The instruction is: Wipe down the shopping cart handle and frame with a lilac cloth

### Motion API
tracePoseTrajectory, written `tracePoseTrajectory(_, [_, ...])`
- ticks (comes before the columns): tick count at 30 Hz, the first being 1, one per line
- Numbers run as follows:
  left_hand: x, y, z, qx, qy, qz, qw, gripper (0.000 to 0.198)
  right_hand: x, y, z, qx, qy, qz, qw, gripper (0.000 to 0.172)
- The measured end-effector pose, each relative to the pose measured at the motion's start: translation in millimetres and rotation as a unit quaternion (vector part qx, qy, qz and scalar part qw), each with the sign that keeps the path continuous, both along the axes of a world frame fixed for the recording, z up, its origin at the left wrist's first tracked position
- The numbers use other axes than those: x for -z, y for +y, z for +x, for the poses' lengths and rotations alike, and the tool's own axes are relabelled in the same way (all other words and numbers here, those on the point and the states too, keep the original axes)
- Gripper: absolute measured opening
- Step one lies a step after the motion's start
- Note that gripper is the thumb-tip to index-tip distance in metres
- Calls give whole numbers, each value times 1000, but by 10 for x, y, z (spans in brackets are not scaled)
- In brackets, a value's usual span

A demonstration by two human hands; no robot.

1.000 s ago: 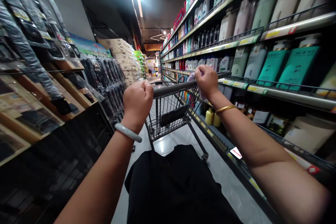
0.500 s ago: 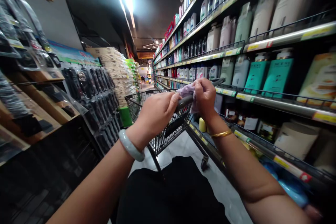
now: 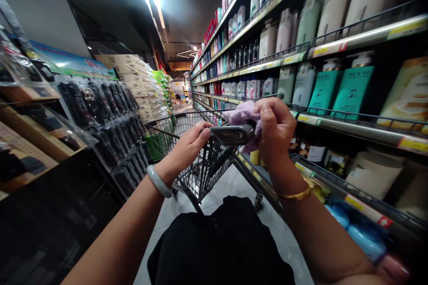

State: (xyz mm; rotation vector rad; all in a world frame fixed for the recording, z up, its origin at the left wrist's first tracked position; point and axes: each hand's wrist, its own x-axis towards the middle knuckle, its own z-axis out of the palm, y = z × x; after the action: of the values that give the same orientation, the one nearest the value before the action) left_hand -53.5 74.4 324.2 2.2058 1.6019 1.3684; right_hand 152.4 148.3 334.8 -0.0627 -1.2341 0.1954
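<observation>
A black wire shopping cart [image 3: 200, 167] stands in front of me, its dark grey handle [image 3: 230, 134] turned towards my hands. My left hand [image 3: 187, 147] is closed around the left part of the handle, thumb on top. A light purple cloth [image 3: 243, 113] is bunched in my right hand [image 3: 276, 124], whose fingers are closed on it. The cloth wraps over the handle near its middle and hangs a little below. Part of the handle's far right side shows beyond my right hand; my right fingertips are partly hidden.
Shelves on the right hold rows of bottles, among them teal pump bottles [image 3: 354, 87], close to my right arm. Packaged dark goods [image 3: 110, 120] hang on a rack at left. Stacked boxes [image 3: 135, 80] stand farther along the aisle. Pale tiled floor [image 3: 214, 196] shows under the cart.
My left hand has slid left along the handle, away from my right hand. My right hand has moved slightly right with the cloth, and more of the handle shows between them.
</observation>
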Motion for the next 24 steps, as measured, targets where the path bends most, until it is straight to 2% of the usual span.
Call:
tracePoseTrajectory(2, [26, 14, 64, -20, -4, 16, 1000, 64, 18, -153, 21, -3, 23, 2, 1000, 27])
tracePoseTrajectory(6, [99, 33, 205, -69, -27, 70, 995, 65, 74, -346, 43, 18, 30, 60, 998, 24])
tracePoseTrajectory(10, [165, 57, 263, -61, -34, 86, 994, 67, 103, -316, 3, 3, 126, 1, 992, 25])
tracePoseTrajectory(13, [222, 80, 160, -57, -22, 81, 995, 74, 133, -401, -21, 7, 157, -17, 987, 24])
tracePoseTrajectory(16, [309, 94, -63, -77, -1, 72, 994, 78, 186, -560, 7, 15, 153, -9, 988, 23])
tracePoseTrajectory(20, [418, 128, -339, -126, 41, 79, 988, 75, 255, -660, 45, 59, 65, -19, 996, 19])
tracePoseTrajectory(24, [434, 183, -418, -137, 71, 80, 985, 81, 310, -616, 24, 100, 23, 14, 995, 11])
